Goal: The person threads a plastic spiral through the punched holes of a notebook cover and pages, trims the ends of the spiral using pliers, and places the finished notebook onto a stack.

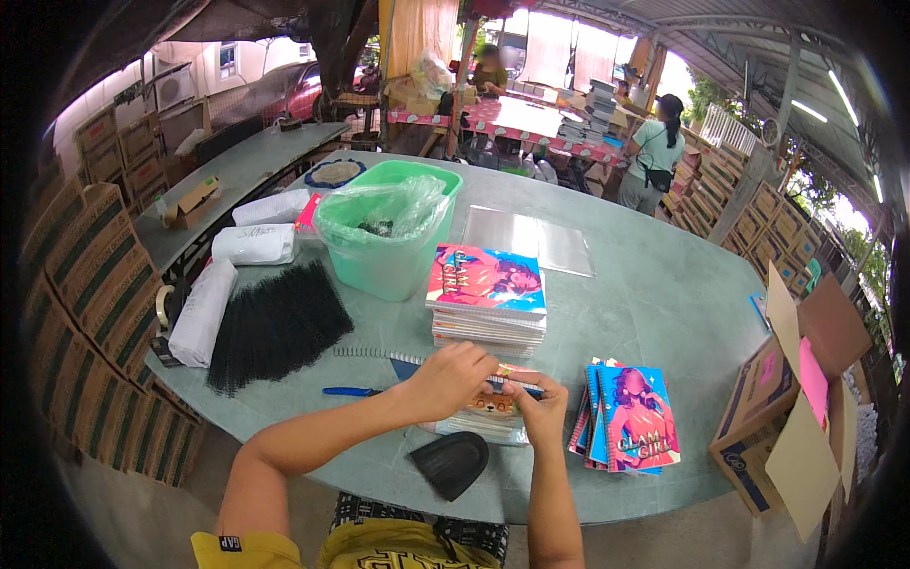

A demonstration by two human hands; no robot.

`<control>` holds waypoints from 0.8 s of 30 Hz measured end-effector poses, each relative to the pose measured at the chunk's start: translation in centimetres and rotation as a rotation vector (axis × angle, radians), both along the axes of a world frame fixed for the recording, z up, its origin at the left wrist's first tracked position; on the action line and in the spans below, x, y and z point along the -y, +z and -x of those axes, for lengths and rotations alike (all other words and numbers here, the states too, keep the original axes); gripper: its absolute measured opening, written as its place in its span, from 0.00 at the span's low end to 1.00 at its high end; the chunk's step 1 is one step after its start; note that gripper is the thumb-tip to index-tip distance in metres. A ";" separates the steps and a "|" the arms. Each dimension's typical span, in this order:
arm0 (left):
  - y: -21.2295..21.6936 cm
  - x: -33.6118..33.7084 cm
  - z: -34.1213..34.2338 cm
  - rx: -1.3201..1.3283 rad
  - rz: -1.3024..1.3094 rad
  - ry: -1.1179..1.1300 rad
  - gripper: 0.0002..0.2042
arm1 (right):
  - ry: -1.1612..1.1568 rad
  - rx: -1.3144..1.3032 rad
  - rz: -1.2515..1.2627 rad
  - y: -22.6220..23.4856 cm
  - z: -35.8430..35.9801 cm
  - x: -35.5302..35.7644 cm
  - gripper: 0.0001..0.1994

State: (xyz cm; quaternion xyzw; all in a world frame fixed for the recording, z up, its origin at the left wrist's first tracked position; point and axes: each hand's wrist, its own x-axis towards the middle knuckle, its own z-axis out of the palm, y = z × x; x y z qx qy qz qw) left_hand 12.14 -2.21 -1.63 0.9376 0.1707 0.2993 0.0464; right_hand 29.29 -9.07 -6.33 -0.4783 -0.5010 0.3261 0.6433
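Both hands meet over the near middle of the table. My left hand [457,381] is closed on the top edge of a small notebook [502,379], which is tilted so that mostly its edge shows. A dark spiral coil [365,352] sticks out leftward from beside it. My right hand [540,410] pinches the notebook's right end. Beneath the hands lie more notebooks [488,427] with an animal face on the cover, partly hidden by my fingers. A blue pen-like tool [351,391] rests left of them, and a black rounded flat piece [450,465] lies in front.
A tall notebook stack [488,322] stands just beyond my hands; a smaller pile [643,417] is at right. Black coils [280,327], white rolls [204,313] and a green bin [379,256] occupy the left. Clear sheets [531,237] lie behind. An open carton [758,417] stands right.
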 end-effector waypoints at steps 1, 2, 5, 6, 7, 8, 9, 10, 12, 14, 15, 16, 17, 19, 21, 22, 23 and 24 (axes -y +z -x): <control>-0.4 -0.4 0.1 -0.007 0.035 -0.008 0.10 | -0.014 -0.007 -0.006 -0.1 0.1 -0.2 0.08; -0.3 -0.6 0.0 -0.110 0.112 -0.007 0.10 | -0.033 -0.010 -0.006 -0.3 0.0 -0.2 0.08; 0.9 -1.3 -0.1 -0.334 0.253 0.018 0.08 | -0.002 -0.061 -0.011 -0.6 -0.1 -0.2 0.07; 1.2 -1.2 -0.2 -0.350 0.242 0.039 0.08 | -0.025 -0.057 -0.001 -0.5 0.0 -0.2 0.07; 1.5 -1.1 -0.3 -0.365 0.231 0.060 0.07 | -0.048 -0.054 0.010 -0.3 0.2 -0.3 0.07; 1.7 -0.7 -0.5 -0.284 0.153 0.068 0.08 | -0.072 -0.053 0.027 -0.3 0.3 -0.2 0.07; 2.0 -0.2 -0.8 -0.203 0.076 0.076 0.08 | -0.079 -0.019 0.023 -0.2 0.4 -0.3 0.07; 2.1 0.0 -0.9 -0.121 -0.001 0.082 0.09 | -0.086 0.016 0.019 -0.1 0.5 -0.5 0.07; 1.5 -0.2 -0.8 -0.003 0.046 0.073 0.09 | -0.088 0.013 -0.007 0.0 0.4 -0.5 0.07; 1.0 -0.7 -0.1 -0.052 0.078 0.095 0.11 | -0.075 -0.069 -0.055 0.2 0.5 -0.2 0.07; 0.9 -1.1 0.5 -0.160 0.084 0.121 0.13 | -0.085 -0.098 -0.069 0.5 0.7 -0.2 0.07; 0.9 -1.3 0.7 -0.268 0.090 0.148 0.14 | -0.094 -0.127 -0.084 1.0 1.0 -0.2 0.08; 1.0 -1.3 0.6 -0.219 0.069 0.138 0.14 | -0.097 -0.152 -0.098 1.3 1.2 -0.2 0.08; 1.5 -0.9 0.1 -0.121 0.028 0.119 0.14 | -0.122 0.026 0.000 0.8 0.7 -0.1 0.09; 2.0 -0.3 -0.4 -0.062 0.020 0.115 0.15 | -0.119 0.074 0.006 0.6 0.3 -0.1 0.09; 2.1 -0.2 -0.5 -0.032 0.016 0.113 0.15 | -0.100 0.030 -0.038 0.6 0.3 0.0 0.09; 1.7 -0.4 -0.4 -0.087 0.002 0.126 0.15 | -0.076 -0.014 -0.083 0.6 0.3 0.0 0.09; 0.9 -0.8 -0.1 -0.142 -0.011 0.139 0.16 | -0.083 -0.036 -0.096 0.7 0.4 0.0 0.09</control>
